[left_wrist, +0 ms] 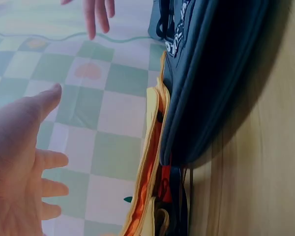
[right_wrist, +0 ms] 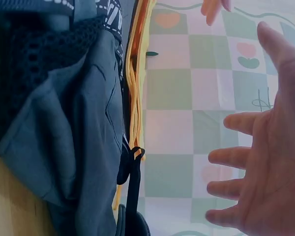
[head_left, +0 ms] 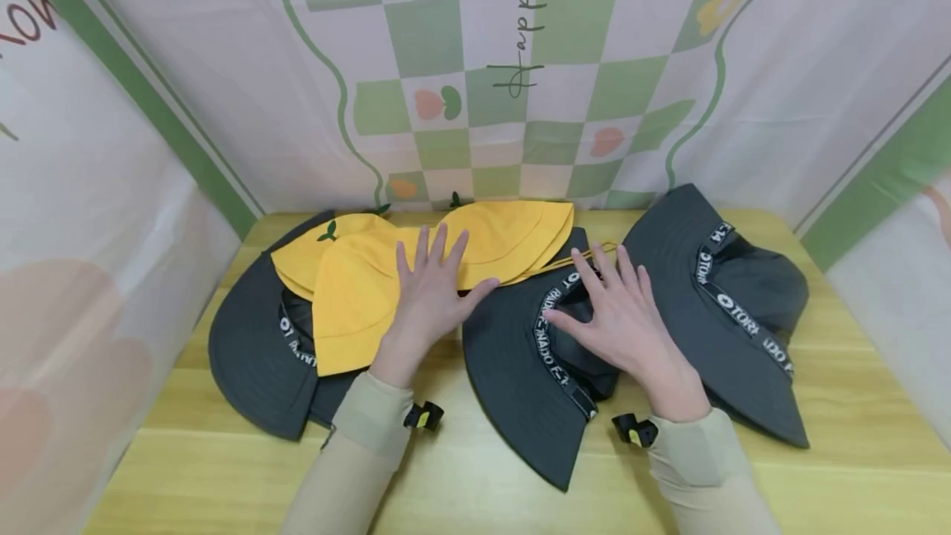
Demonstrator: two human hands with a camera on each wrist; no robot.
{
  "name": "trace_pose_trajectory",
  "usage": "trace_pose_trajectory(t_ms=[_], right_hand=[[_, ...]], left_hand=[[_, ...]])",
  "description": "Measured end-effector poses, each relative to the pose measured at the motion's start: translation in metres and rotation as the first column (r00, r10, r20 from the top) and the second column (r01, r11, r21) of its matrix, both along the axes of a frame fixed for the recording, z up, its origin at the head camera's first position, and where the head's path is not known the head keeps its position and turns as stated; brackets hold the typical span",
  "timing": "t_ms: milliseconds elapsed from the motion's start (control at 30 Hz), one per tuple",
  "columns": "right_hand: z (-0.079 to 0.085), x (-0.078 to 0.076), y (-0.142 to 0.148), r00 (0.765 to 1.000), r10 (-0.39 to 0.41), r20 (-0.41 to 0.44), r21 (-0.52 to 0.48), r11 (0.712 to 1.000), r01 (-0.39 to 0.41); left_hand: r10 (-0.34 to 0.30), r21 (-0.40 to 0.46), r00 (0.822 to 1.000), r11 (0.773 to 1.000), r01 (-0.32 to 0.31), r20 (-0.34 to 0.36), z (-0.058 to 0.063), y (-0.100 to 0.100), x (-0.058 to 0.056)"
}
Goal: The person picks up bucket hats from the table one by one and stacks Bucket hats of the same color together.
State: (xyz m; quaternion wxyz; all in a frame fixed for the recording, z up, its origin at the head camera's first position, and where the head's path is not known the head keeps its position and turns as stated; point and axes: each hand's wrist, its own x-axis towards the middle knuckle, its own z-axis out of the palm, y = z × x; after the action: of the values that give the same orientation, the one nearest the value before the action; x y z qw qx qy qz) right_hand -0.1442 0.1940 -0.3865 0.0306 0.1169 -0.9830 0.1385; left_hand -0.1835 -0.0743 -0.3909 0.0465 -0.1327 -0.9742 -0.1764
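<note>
The left hand (head_left: pixel 429 297) and right hand (head_left: pixel 627 333), fingers spread, hover above the yellow hats (head_left: pixel 352 291) and middle dark hat (head_left: pixel 508 362) on the counter (head_left: pixel 446 490), where pinching one brim alone would likely spare the overlapping layers a drag.

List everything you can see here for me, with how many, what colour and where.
Table: one, yellowish wood, across the lower picture
Cloth: count unclear, white with green checks and stripes, behind and beside the table
Dark hats: three visible, dark grey, at left, middle and right
Lettered bands: three visible, black and white, on the dark hats
Yellow hats: apparently three, yellow, left and centre back
Sprout trims: three visible, green, on the yellow hats
Cord: at least one, yellow, by the middle dark hat
Wrist devices: two, black and yellow, one per wrist
Sleeves: two, beige, lower picture
Left hand: one, bare, above the hats
Right hand: one, bare, likewise
</note>
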Motion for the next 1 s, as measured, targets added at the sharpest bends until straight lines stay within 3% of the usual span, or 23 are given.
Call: trace_pose_trajectory(t_ms=[233,367,700,867,1000], right_hand=[[0.004,0.003,0.004,0.999,0.033,-0.018,-0.014,0.999,-0.033],[0.008,0.006,0.011,0.997,0.043,0.064,-0.033,0.999,-0.041],[0.006,0.005,0.038,0.972,0.180,0.151,-0.013,0.984,-0.180],[0.000,0.010,0.044,0.946,0.160,0.281,0.026,0.984,-0.174],[-0.005,0.013,0.043,0.926,0.132,0.353,0.068,0.984,-0.166]], left_hand=[[-0.061,0.015,0.994,0.998,0.063,-0.093,0.000,0.006,0.003],[-0.094,0.031,0.988,0.995,0.099,-0.125,-0.001,0.011,0.005],[-0.200,0.017,0.976,0.979,0.203,-0.085,0.002,0.028,0.016],[-0.229,-0.028,0.971,0.973,0.227,-0.074,0.000,0.033,0.019],[-0.313,-0.090,0.949,0.947,0.309,-0.031,-0.003,0.043,0.026]])
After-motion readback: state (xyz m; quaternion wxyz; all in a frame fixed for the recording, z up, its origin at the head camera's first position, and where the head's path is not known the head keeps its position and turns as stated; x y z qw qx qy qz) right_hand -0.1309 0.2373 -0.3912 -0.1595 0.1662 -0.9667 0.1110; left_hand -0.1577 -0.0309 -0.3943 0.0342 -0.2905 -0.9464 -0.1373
